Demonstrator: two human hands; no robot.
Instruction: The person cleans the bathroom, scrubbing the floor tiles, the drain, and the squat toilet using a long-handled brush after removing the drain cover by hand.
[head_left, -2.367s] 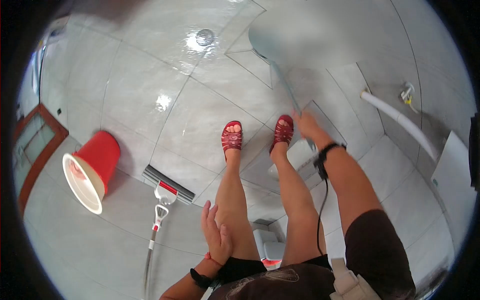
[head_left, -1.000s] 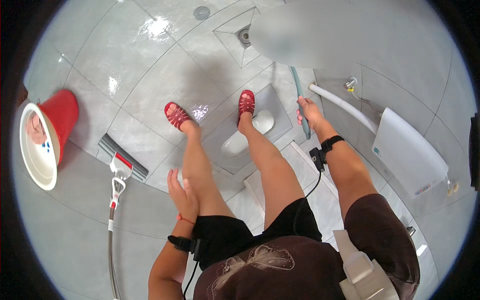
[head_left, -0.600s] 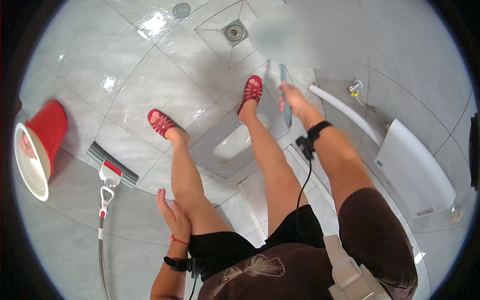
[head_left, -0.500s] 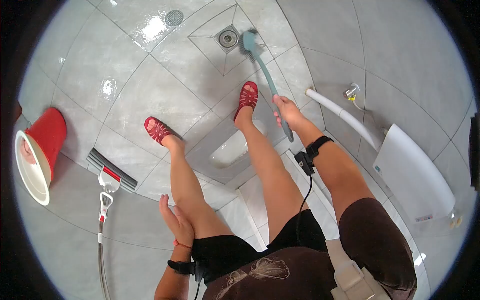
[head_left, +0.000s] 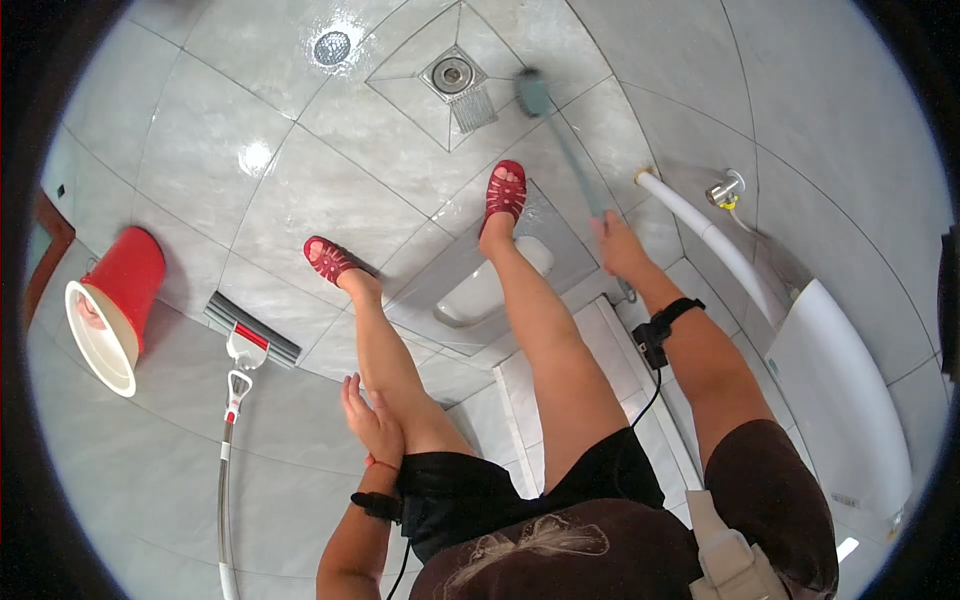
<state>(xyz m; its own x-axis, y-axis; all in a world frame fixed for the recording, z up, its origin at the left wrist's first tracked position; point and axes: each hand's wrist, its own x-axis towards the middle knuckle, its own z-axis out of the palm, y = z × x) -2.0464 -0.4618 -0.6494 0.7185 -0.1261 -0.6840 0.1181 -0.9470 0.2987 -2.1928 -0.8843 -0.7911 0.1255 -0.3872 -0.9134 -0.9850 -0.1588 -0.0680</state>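
Observation:
My right hand (head_left: pixel 620 246) is closed around the long grey-green handle of a scrub brush (head_left: pixel 572 155). Its dark-bristled head, blurred by motion, is over the floor tiles to the right of the square floor drain (head_left: pixel 452 74). A striped grate-like patch (head_left: pixel 472 109) shows beside the drain's lower edge. My left hand (head_left: pixel 375 422) rests against my left leg by the knee, fingers stretched out, holding nothing.
A squat toilet pan (head_left: pixel 475 298) lies under my right leg. At the right, a white pipe (head_left: pixel 700 232) runs to a white cistern (head_left: pixel 840 390). A red bucket (head_left: pixel 135 275) and a sponge mop (head_left: pixel 252 335) stand at the left. A round drain (head_left: pixel 332 48) sits in wet tiles.
The brush head has moved right and slightly down, away from the drain, with my right hand lower and further right. The view has shifted a little. My left hand stays at my leg.

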